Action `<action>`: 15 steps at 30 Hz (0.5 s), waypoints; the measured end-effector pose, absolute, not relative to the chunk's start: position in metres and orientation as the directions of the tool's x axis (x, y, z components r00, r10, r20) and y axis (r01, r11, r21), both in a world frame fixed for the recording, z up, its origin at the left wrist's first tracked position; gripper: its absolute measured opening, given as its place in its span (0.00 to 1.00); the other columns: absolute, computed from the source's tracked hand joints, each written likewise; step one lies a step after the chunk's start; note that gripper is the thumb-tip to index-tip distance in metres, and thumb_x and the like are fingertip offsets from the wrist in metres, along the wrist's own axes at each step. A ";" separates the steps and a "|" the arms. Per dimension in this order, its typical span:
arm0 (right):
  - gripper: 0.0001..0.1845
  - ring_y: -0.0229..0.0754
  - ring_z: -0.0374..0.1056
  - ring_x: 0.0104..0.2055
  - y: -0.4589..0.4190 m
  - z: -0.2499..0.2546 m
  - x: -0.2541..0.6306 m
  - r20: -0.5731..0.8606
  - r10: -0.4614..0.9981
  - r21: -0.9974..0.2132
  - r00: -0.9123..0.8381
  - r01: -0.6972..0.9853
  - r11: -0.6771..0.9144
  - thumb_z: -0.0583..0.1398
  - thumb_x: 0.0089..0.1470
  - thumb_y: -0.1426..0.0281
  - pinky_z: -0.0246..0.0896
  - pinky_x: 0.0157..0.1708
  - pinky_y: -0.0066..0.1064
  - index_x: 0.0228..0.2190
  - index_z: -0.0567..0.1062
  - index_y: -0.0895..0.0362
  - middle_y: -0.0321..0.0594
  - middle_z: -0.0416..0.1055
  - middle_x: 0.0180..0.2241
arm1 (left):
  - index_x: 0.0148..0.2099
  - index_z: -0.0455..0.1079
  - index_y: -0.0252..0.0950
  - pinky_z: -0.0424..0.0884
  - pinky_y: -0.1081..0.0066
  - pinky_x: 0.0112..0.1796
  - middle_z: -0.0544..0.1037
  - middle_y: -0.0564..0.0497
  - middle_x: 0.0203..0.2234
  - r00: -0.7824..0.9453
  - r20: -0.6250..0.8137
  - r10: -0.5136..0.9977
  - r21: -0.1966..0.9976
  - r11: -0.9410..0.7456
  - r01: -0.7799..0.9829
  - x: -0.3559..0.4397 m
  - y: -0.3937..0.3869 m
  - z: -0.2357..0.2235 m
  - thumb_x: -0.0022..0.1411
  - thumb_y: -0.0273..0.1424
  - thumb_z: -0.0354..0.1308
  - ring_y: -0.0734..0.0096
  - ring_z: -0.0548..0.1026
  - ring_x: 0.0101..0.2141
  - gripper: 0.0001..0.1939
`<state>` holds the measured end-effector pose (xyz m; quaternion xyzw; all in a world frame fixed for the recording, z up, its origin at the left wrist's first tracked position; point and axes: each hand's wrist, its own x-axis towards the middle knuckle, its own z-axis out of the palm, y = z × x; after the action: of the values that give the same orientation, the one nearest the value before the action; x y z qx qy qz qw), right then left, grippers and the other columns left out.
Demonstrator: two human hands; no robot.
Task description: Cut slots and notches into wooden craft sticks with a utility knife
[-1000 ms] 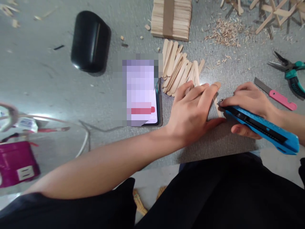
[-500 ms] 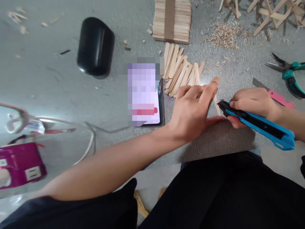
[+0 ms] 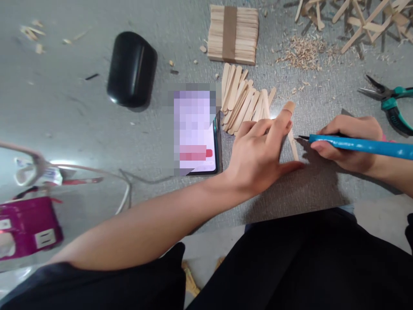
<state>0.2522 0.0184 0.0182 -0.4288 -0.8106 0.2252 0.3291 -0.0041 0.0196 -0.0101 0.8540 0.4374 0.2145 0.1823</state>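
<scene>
My left hand (image 3: pixel 260 153) presses a wooden craft stick (image 3: pixel 294 148) against the table, its index fingertip at the far end and its thumb by the near end. Much of the stick lies hidden under the fingers. Closed around a blue utility knife (image 3: pixel 361 145), my right hand (image 3: pixel 356 127) holds the dark blade tip close to the stick's right edge; whether they touch I cannot tell. Loose craft sticks (image 3: pixel 243 101) lie in a heap just beyond my left hand.
A banded bundle of sticks (image 3: pixel 216 34), wood shavings (image 3: pixel 305 51) and a stick lattice (image 3: pixel 371 26) lie farther back. Pliers (image 3: pixel 392 103) are at right, near a pink knife partly covered by my right hand. Leftward are a phone (image 3: pixel 193 129), black case (image 3: pixel 132 69) and cable (image 3: pixel 127 193).
The utility knife has rolled onto its edge, its handle swinging up and away from me. Its tip stays beside the stick. My left hand keeps its hold; the whole view shifted slightly.
</scene>
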 end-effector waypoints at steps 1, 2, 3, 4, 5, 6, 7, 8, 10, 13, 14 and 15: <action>0.19 0.36 0.66 0.20 0.018 0.019 0.252 0.340 0.848 -0.641 -0.406 0.561 0.525 0.68 0.70 0.56 0.59 0.20 0.31 0.31 0.72 0.51 0.30 0.72 0.21 | 0.80 0.58 0.38 0.74 0.55 0.57 0.86 0.42 0.59 0.523 0.208 0.826 0.497 -0.550 0.671 -0.005 0.020 -0.010 0.64 0.50 0.78 0.52 0.85 0.55 0.53; 0.16 0.37 0.68 0.20 0.018 0.019 0.252 0.342 0.843 -0.627 -0.416 0.567 0.534 0.69 0.69 0.58 0.60 0.20 0.32 0.32 0.73 0.50 0.30 0.73 0.22 | 0.80 0.58 0.39 0.75 0.55 0.57 0.86 0.42 0.59 0.520 0.206 0.829 0.498 -0.546 0.673 -0.005 0.019 -0.010 0.64 0.50 0.77 0.52 0.85 0.56 0.52; 0.13 0.38 0.70 0.21 0.018 0.018 0.252 0.345 0.827 -0.610 -0.444 0.564 0.557 0.69 0.67 0.60 0.63 0.20 0.33 0.34 0.73 0.49 0.30 0.75 0.23 | 0.80 0.59 0.39 0.75 0.55 0.58 0.86 0.42 0.59 0.519 0.203 0.830 0.501 -0.543 0.674 -0.005 0.019 -0.010 0.65 0.50 0.77 0.52 0.85 0.56 0.51; 0.10 0.40 0.71 0.21 0.017 0.017 0.252 0.346 0.807 -0.592 -0.478 0.556 0.583 0.69 0.65 0.62 0.65 0.21 0.34 0.36 0.74 0.49 0.30 0.76 0.25 | 0.80 0.60 0.39 0.74 0.55 0.58 0.86 0.43 0.58 0.520 0.204 0.830 0.505 -0.544 0.670 -0.006 0.019 -0.010 0.66 0.49 0.76 0.52 0.85 0.56 0.50; 0.08 0.41 0.73 0.22 0.016 0.016 0.252 0.351 0.787 -0.574 -0.507 0.548 0.608 0.69 0.63 0.63 0.67 0.22 0.35 0.38 0.74 0.48 0.30 0.77 0.26 | 0.79 0.60 0.39 0.74 0.54 0.58 0.87 0.43 0.57 0.521 0.212 0.826 0.509 -0.549 0.663 -0.006 0.019 -0.011 0.66 0.49 0.76 0.52 0.85 0.56 0.49; 0.07 0.42 0.74 0.23 0.015 0.015 0.253 0.354 0.771 -0.559 -0.529 0.541 0.628 0.68 0.62 0.65 0.68 0.22 0.36 0.40 0.74 0.47 0.31 0.78 0.27 | 0.79 0.60 0.38 0.74 0.54 0.58 0.87 0.44 0.57 0.524 0.221 0.823 0.511 -0.555 0.656 -0.006 0.019 -0.011 0.67 0.48 0.76 0.52 0.85 0.56 0.48; 0.07 0.43 0.75 0.25 0.014 0.014 0.253 0.359 0.757 -0.549 -0.546 0.533 0.644 0.67 0.61 0.66 0.69 0.23 0.37 0.40 0.74 0.47 0.31 0.78 0.28 | 0.79 0.60 0.38 0.75 0.54 0.58 0.87 0.44 0.57 0.527 0.229 0.818 0.510 -0.562 0.651 -0.006 0.019 -0.011 0.67 0.48 0.76 0.52 0.85 0.56 0.48; 0.08 0.44 0.76 0.26 0.014 0.013 0.254 0.362 0.751 -0.545 -0.552 0.529 0.651 0.66 0.61 0.66 0.70 0.24 0.38 0.41 0.74 0.47 0.32 0.79 0.29 | 0.78 0.61 0.37 0.75 0.54 0.58 0.87 0.43 0.57 0.528 0.235 0.816 0.507 -0.566 0.650 -0.006 0.019 -0.011 0.67 0.48 0.76 0.52 0.85 0.56 0.48; 0.09 0.44 0.78 0.28 0.013 0.011 0.255 0.376 0.738 -0.543 -0.560 0.512 0.665 0.66 0.60 0.67 0.71 0.25 0.38 0.43 0.74 0.47 0.33 0.80 0.31 | 0.78 0.61 0.36 0.74 0.54 0.58 0.87 0.42 0.57 0.526 0.239 0.816 0.500 -0.568 0.654 -0.006 0.018 -0.012 0.67 0.48 0.76 0.52 0.85 0.56 0.47; 0.10 0.42 0.77 0.29 0.015 0.009 0.255 0.389 0.728 -0.552 -0.565 0.490 0.675 0.67 0.60 0.67 0.72 0.26 0.36 0.43 0.74 0.47 0.32 0.79 0.32 | 0.78 0.61 0.36 0.74 0.54 0.58 0.87 0.43 0.56 0.523 0.233 0.820 0.501 -0.562 0.658 -0.006 0.018 -0.011 0.66 0.47 0.76 0.52 0.85 0.56 0.48; 0.10 0.42 0.77 0.29 0.015 0.009 0.255 0.401 0.719 -0.551 -0.567 0.477 0.684 0.67 0.60 0.67 0.71 0.26 0.35 0.43 0.73 0.48 0.31 0.79 0.31 | 0.78 0.61 0.37 0.74 0.54 0.58 0.87 0.43 0.56 0.525 0.232 0.819 0.503 -0.563 0.656 -0.006 0.018 -0.011 0.67 0.47 0.76 0.52 0.85 0.56 0.47; 0.10 0.41 0.77 0.28 0.016 0.009 0.255 0.410 0.710 -0.553 -0.572 0.464 0.693 0.67 0.60 0.67 0.71 0.26 0.35 0.43 0.73 0.48 0.31 0.78 0.31 | 0.78 0.61 0.37 0.73 0.55 0.58 0.87 0.43 0.56 0.528 0.231 0.817 0.505 -0.564 0.653 -0.006 0.018 -0.011 0.67 0.47 0.76 0.53 0.84 0.56 0.47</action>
<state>0.2549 0.0162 0.0086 -0.3394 -0.8647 0.1964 0.3140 -0.0057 0.0181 -0.0111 0.8549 0.4300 0.2265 0.1814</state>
